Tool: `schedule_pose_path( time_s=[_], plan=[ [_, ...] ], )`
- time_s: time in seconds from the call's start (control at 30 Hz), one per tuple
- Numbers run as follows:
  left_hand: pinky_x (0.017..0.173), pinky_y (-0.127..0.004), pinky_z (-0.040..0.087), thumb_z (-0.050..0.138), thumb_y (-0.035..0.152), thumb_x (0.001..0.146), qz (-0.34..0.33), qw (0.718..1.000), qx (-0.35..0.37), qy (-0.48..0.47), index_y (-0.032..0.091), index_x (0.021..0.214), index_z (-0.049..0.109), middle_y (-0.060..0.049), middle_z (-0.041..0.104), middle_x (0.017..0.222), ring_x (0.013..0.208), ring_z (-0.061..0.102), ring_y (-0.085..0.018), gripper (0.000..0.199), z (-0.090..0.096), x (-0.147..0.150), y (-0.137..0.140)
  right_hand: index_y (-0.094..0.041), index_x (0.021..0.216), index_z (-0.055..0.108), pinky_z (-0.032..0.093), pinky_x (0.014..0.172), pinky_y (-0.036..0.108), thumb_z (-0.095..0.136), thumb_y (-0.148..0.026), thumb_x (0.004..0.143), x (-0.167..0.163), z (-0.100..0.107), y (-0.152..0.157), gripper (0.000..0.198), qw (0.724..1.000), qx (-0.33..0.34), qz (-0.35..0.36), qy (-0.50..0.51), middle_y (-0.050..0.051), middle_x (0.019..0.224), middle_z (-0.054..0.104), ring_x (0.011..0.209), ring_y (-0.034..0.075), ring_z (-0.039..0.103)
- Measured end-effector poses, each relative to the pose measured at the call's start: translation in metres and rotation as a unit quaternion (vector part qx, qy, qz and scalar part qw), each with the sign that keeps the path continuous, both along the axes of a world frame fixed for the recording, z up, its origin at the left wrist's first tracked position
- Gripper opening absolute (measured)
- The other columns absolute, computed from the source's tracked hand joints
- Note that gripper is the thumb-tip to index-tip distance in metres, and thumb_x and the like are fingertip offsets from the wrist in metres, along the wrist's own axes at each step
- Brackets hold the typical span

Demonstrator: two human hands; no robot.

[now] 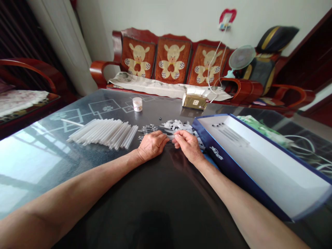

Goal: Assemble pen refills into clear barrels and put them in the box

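Right grip (188, 145) beside blue box (217, 153)

Tubes (103, 132) matt plastic, tbl (121, 204) smooth & glossy, sofa (100, 70) polished wd.

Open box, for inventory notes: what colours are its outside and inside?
The box is dark blue outside, white inside, in the head view.

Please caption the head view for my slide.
Left hand and right hand beside small parts, between whitish tubes and blue box.
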State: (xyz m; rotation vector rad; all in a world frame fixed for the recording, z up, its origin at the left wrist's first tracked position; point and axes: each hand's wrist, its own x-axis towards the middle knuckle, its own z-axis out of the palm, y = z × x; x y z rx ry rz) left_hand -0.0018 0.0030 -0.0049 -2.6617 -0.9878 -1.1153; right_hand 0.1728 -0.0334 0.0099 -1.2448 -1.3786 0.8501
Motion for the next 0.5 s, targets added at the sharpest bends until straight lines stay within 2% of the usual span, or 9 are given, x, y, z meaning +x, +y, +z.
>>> schedule_pose_path(
  time_s=[0.4,0.5],
  plan=[
    [0.061,-0.023,0.045,0.037,0.032,0.099,0.022,0.998,0.049,0.045,0.016,0.075,0.062,-0.004,0.058,0.07,0.066,0.055,-0.013,0.038,0.0008,0.0,-0.0027,-0.017,0.082,0.061,0.05,0.049,0.021,0.063,-0.045,0.073,-0.0052,-0.0072,0.0004,0.029,0.996,-0.04,-0.002,0.082,0.0,0.064,0.065,0.049,0.009,0.056],
    [0.063,-0.023,0.046,0.037,0.032,0.099,0.032,0.997,0.056,0.045,0.016,0.077,0.062,-0.004,0.058,0.071,0.067,0.056,-0.013,0.037,0.0012,0.0005,-0.0022,-0.017,0.083,0.061,0.051,0.05,0.022,0.061,-0.045,0.076,-0.0056,-0.0033,0.0019,0.029,0.996,-0.047,-0.003,0.076,0.0,0.066,0.066,0.05,0.009,0.057]
  ],
)
